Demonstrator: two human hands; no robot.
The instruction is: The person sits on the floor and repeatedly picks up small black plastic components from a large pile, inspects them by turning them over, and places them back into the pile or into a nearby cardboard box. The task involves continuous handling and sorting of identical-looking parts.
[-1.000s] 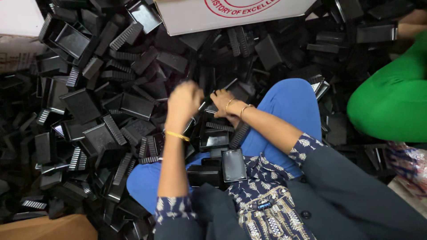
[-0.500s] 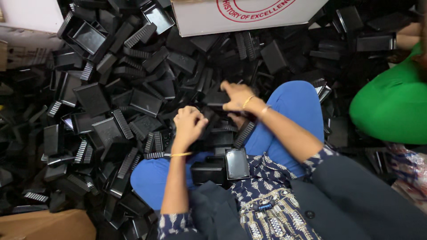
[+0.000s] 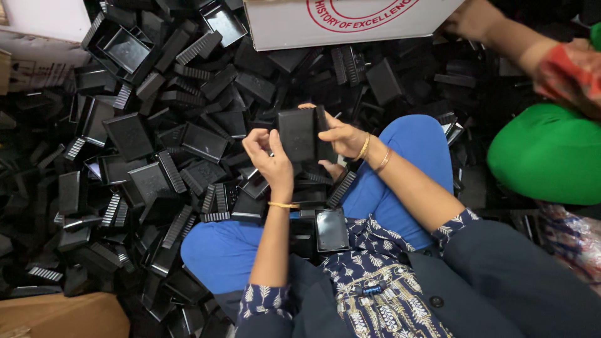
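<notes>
A black plastic casing (image 3: pixel 299 133) is gripped between the left hand (image 3: pixel 270 158) and right hand (image 3: pixel 341 138) above the blue-clad knees. It is surrounded by a heap of similar casings (image 3: pixel 156 144). A white carton (image 3: pixel 350 22) is cut off above.

A white cardboard box (image 3: pixel 350 24) stands at the top of the view, well beyond both hands and a little to the right of them, its near side printed with part of a round red emblem (cut off by the frame edge). A plain brown cardboard carton (image 3: pixel 59 316) lies at the bottom left corner, well to the left of the left hand and nearer the person. At the upper left edge, far to the left of the hands, sit a white box or panel (image 3: pixel 44 19) and below it a brownish cardboard piece (image 3: pixel 28 62) with faint dark print, too blurred to make out.
</notes>
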